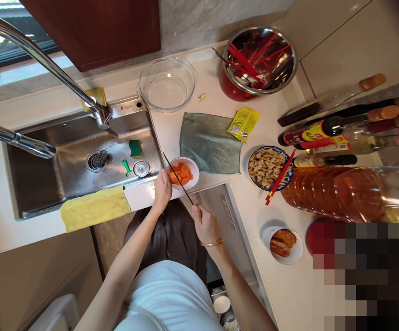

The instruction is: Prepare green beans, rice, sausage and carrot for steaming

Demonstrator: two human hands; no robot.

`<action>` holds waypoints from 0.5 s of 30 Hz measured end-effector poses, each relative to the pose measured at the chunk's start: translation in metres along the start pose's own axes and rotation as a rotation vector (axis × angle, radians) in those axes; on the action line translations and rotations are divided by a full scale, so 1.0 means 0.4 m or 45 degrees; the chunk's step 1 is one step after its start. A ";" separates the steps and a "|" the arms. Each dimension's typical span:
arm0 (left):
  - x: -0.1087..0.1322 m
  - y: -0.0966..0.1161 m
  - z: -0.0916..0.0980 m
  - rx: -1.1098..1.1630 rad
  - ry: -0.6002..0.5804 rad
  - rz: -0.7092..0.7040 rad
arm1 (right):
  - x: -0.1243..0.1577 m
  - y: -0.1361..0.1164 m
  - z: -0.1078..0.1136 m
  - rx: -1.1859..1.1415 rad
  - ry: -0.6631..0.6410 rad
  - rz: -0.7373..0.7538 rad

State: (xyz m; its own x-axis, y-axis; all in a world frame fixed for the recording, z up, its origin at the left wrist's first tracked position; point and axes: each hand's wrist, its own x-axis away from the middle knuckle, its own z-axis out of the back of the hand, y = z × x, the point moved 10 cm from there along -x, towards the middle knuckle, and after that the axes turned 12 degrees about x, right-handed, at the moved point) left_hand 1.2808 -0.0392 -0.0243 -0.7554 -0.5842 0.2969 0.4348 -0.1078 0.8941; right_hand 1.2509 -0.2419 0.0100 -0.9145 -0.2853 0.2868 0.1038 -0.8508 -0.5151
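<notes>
My right hand [206,224] is closed round the handle of a knife [179,179], whose dark, thin blade is seen nearly edge-on and slants up to the left over a white bowl [194,180]. Round orange carrot slices [184,172] lie in this bowl at the counter's front edge. At its left rim, my left hand [163,189] is closed on a carrot [173,178] that points into the bowl beside the blade. The fingers hide the carrot's other end.
Left is a steel sink [78,133] with a sponge [135,148], a green peeler [127,168] and a yellow cloth [94,207] over its edge. Behind stand a glass bowl [168,103] and a green-grey sheet [209,142]. Rightward are a meat bowl [268,165] and bottles [323,133].
</notes>
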 end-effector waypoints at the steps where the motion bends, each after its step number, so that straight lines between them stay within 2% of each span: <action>1: -0.002 0.002 -0.003 -0.008 -0.005 -0.005 | 0.003 0.002 0.001 0.001 0.001 -0.004; 8: -0.001 -0.007 -0.023 -0.040 -0.047 0.022 | 0.011 0.013 -0.014 -0.012 -0.018 -0.045; 15: 0.039 0.011 -0.038 -0.094 -0.113 -0.063 | -0.009 0.009 -0.032 -0.040 -0.020 -0.076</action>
State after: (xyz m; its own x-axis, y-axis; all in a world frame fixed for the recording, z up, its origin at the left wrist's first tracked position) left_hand 1.2781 -0.0609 -0.0209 -0.8158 -0.5036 0.2844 0.4284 -0.1957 0.8821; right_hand 1.2497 -0.2383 -0.0031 -0.9125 -0.2416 0.3301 0.0371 -0.8524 -0.5215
